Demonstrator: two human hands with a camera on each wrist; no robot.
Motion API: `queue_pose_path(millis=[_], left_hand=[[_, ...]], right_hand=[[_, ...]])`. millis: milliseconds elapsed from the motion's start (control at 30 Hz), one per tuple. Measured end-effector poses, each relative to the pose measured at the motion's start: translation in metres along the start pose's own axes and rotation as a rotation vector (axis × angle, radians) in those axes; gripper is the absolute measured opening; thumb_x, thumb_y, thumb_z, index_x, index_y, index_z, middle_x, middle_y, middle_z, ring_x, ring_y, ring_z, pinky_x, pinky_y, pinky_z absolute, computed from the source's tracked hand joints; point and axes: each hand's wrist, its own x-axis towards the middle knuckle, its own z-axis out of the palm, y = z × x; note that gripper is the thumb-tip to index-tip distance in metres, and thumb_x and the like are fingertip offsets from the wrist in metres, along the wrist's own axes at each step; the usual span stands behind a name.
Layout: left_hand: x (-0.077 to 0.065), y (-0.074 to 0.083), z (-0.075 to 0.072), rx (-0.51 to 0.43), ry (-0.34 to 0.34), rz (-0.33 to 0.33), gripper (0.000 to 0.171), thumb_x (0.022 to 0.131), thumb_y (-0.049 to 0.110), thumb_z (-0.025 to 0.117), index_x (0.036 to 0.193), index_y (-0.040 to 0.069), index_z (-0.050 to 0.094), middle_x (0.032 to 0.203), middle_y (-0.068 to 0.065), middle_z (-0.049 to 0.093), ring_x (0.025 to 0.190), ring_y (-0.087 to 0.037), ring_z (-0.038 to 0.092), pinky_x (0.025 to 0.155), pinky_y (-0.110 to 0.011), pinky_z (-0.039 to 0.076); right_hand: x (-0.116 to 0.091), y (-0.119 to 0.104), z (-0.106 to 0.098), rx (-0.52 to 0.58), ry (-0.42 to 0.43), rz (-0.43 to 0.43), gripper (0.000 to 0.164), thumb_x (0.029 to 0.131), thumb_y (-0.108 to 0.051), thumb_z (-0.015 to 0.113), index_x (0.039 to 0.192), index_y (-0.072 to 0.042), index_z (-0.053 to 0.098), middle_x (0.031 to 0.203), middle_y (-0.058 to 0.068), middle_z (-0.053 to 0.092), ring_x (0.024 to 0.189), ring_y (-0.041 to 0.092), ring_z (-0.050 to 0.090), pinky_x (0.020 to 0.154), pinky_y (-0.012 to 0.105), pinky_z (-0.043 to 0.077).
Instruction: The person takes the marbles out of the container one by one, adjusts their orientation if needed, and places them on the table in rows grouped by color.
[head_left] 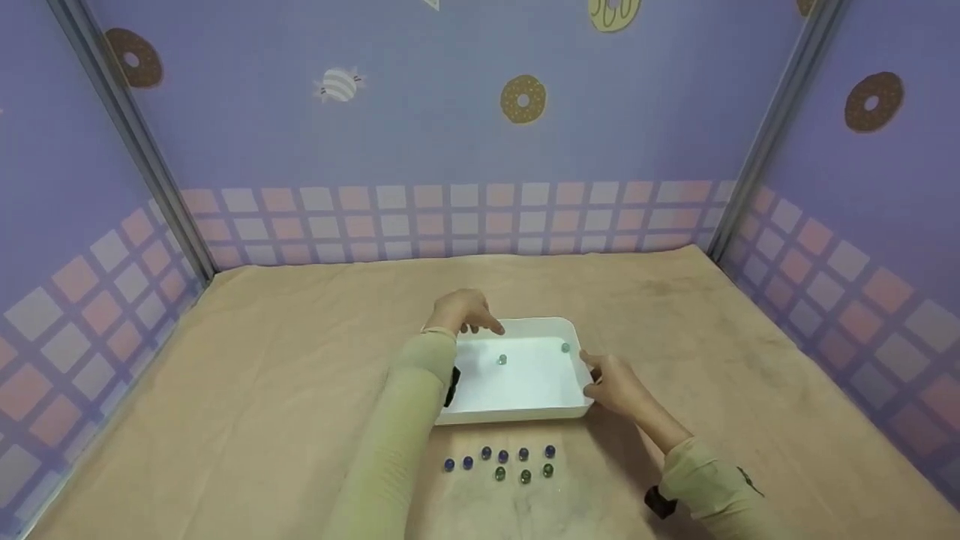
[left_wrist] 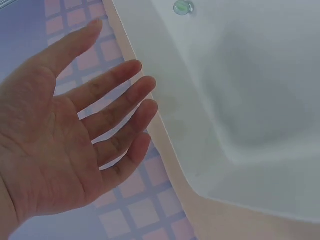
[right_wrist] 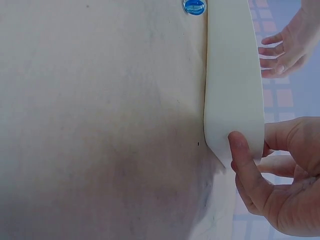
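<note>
A white rectangular tray lies on the cloth with two pale green glass marbles in it, one marble near the middle and another marble by the far right corner. Over the tray's far left rim hovers my left hand, its palm bare and fingers spread loosely in the left wrist view. At the tray's right end my right hand grips the wall, the thumb pressed against the outside near the corner. My left sleeve hides the tray's left end in the head view.
In front of the tray, a row of several blue marbles lies on the tan cloth, with three green marbles nearer me. One blue marble is close to the tray wall. Patterned walls enclose the back and sides.
</note>
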Motion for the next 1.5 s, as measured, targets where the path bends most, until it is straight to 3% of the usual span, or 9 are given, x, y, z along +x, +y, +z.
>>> queue_pose_path(millis=[167, 300, 433, 567, 700, 967, 1100, 1267, 1500], left_hand=[[0.003, 0.005, 0.01, 0.0, 0.107, -0.112, 0.039, 0.085, 0.047, 0.071, 0.103, 0.012, 0.077, 0.104, -0.005, 0.076, 0.078, -0.014, 0.062, 0.07, -0.027, 0.045], [0.004, 0.012, 0.018, 0.021, 0.116, -0.159, 0.038, 0.086, 0.046, 0.071, 0.1, 0.012, 0.079, 0.102, -0.003, 0.077, 0.064, -0.01, 0.054, 0.063, -0.025, 0.038], [0.008, 0.016, 0.024, 0.067, 0.1, -0.193, 0.036, 0.085, 0.046, 0.072, 0.1, 0.014, 0.079, 0.102, 0.001, 0.077, 0.074, -0.012, 0.056, 0.066, -0.026, 0.039], [0.01, 0.018, 0.027, 0.11, 0.073, -0.198, 0.034, 0.085, 0.046, 0.072, 0.098, 0.015, 0.08, 0.106, 0.001, 0.075, 0.096, -0.016, 0.06, 0.081, -0.03, 0.046], [0.011, 0.02, 0.029, 0.135, 0.052, -0.199, 0.032, 0.086, 0.044, 0.072, 0.096, 0.014, 0.08, 0.112, -0.001, 0.073, 0.105, -0.019, 0.06, 0.094, -0.035, 0.048], [0.011, 0.025, 0.041, 0.184, 0.024, -0.151, 0.032, 0.087, 0.041, 0.072, 0.096, 0.012, 0.08, 0.105, 0.0, 0.074, 0.097, -0.018, 0.059, 0.088, -0.032, 0.042], [0.011, 0.027, 0.047, 0.19, 0.012, -0.117, 0.031, 0.088, 0.038, 0.072, 0.095, 0.009, 0.08, 0.109, -0.003, 0.073, 0.103, -0.02, 0.059, 0.091, -0.034, 0.039], [0.012, 0.03, 0.053, 0.196, 0.04, -0.092, 0.025, 0.088, 0.031, 0.074, 0.093, 0.007, 0.079, 0.118, -0.007, 0.07, 0.115, -0.027, 0.055, 0.1, -0.038, 0.038], [0.015, 0.031, 0.056, 0.223, 0.076, -0.074, 0.017, 0.085, 0.023, 0.077, 0.091, 0.007, 0.078, 0.114, -0.007, 0.071, 0.11, -0.027, 0.055, 0.094, -0.037, 0.038]], right_hand=[[-0.001, 0.001, -0.001, 0.003, 0.014, -0.066, 0.063, 0.079, 0.013, 0.059, 0.14, 0.012, 0.045, 0.104, 0.029, 0.069, 0.075, 0.018, 0.06, 0.057, 0.025, 0.048], [-0.002, 0.002, -0.001, 0.006, 0.022, -0.097, 0.063, 0.077, 0.013, 0.057, 0.139, 0.014, 0.045, 0.099, 0.028, 0.07, 0.073, 0.018, 0.06, 0.055, 0.025, 0.047], [0.0, 0.0, 0.0, 0.011, 0.011, -0.063, 0.064, 0.078, 0.012, 0.058, 0.141, 0.011, 0.045, 0.102, 0.028, 0.07, 0.073, 0.017, 0.059, 0.055, 0.025, 0.048], [0.001, -0.001, 0.0, 0.003, -0.001, -0.042, 0.064, 0.079, 0.012, 0.059, 0.141, 0.01, 0.045, 0.104, 0.027, 0.069, 0.073, 0.017, 0.059, 0.056, 0.026, 0.048], [0.0, -0.002, -0.001, -0.004, -0.002, -0.035, 0.064, 0.079, 0.012, 0.06, 0.142, 0.01, 0.045, 0.105, 0.027, 0.069, 0.074, 0.018, 0.059, 0.057, 0.026, 0.049], [0.0, 0.0, 0.0, 0.005, 0.007, -0.038, 0.064, 0.079, 0.012, 0.059, 0.141, 0.01, 0.045, 0.105, 0.028, 0.069, 0.074, 0.018, 0.06, 0.056, 0.025, 0.049], [-0.001, 0.002, 0.001, 0.005, 0.003, -0.052, 0.063, 0.079, 0.012, 0.059, 0.141, 0.011, 0.044, 0.105, 0.029, 0.07, 0.074, 0.018, 0.06, 0.055, 0.025, 0.048], [-0.001, 0.002, 0.0, 0.004, -0.001, -0.037, 0.064, 0.08, 0.012, 0.058, 0.142, 0.01, 0.043, 0.104, 0.028, 0.07, 0.072, 0.017, 0.058, 0.055, 0.025, 0.047], [0.0, 0.001, 0.0, -0.005, 0.008, -0.023, 0.063, 0.08, 0.012, 0.059, 0.142, 0.01, 0.044, 0.107, 0.027, 0.069, 0.074, 0.017, 0.057, 0.057, 0.025, 0.047]])
